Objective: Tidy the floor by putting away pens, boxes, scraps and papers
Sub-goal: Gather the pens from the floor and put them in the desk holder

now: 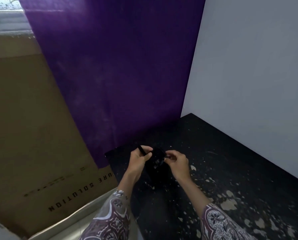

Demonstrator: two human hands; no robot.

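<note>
Left hand [139,159]: fingers curled round a thin black pen [142,150], stick-like, poking up and left past the knuckles; thumb toward the centre, touching or just beside the black holder [156,166]. Right hand [176,161]: fingertips bunched in a pinch at the holder's upper right edge; cannot tell whether pinching the holder itself or some small dark bit at its rim, too dark and blurred. Both hands raised over the floor, holder between them, approx. centre frame.

Holder: small dark boxy thing w/ a tiny pale round mark on its near face; lower part blends into the dark surface behind, outline unclear.

Patterned sleeves [110,220], paisley-type print, on both forearms, coming in from the bottom edge.

Underneath: black floor [205,153], glossy, speckled w/ pale scraps [228,203]; bigger flakes toward lower right, fine specks nearer the hands.

Behind hands: purple sheet [113,66] standing upright, lower edge meeting the floor. To its left, large cardboard box [23,118] w/ black print, upside down, partly legible "SOLUTION". Right side: pale grey wall [257,66] down to floor. Top left corner: bright window strip [4,7], blurred.
</note>
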